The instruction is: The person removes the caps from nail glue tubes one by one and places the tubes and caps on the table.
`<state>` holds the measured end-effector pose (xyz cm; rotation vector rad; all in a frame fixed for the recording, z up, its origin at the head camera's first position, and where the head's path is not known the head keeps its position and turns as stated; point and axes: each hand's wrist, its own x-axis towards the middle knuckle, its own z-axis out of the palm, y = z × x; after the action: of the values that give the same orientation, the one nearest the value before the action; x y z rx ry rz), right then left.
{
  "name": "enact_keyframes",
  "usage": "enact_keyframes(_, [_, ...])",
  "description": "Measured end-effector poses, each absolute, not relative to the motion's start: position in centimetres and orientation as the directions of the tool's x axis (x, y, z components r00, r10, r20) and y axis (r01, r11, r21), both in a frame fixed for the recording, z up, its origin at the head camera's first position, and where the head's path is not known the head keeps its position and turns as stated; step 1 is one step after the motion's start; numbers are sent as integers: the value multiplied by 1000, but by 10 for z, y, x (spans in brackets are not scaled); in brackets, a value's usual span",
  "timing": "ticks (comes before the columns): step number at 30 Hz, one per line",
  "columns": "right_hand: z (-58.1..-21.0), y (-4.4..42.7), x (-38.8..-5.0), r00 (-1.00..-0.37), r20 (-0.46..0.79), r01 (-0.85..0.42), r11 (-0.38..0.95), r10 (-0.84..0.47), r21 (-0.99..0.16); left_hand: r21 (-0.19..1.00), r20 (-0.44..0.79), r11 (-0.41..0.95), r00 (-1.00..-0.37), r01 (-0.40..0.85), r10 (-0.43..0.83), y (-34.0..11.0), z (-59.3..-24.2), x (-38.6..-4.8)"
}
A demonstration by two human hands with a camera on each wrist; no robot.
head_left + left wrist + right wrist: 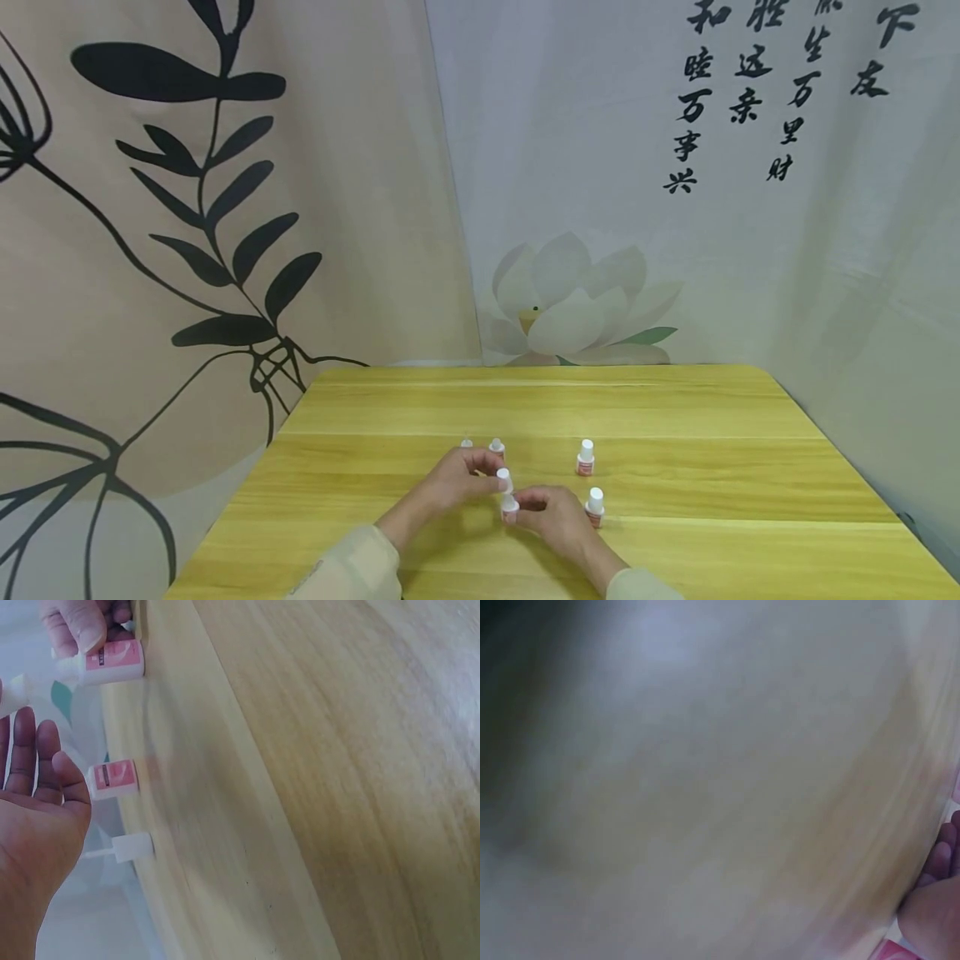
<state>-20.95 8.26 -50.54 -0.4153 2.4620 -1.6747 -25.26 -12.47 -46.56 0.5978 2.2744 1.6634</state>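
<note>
At the lower centre of my head view, the left hand pinches a white cap between its fingers, just above the bottle the right hand grips. I'd hold that bottle steady and upright, the cap squarely in line with it.

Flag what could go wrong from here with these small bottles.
The left hand holds a white cap just above the bottle in the right hand; a slip might drop the cap or tip the bottle. A standing bottle beside the right hand could get knocked over. The loose cap, standing stem-up beyond the left hand, could also topple.
</note>
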Motion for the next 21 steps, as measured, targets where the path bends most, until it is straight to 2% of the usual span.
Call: enact_keyframes(21, [-507,82,-209,-950,37,-132,291,-310,-947,957,25,246,-887,154,461,-128,-462,-253])
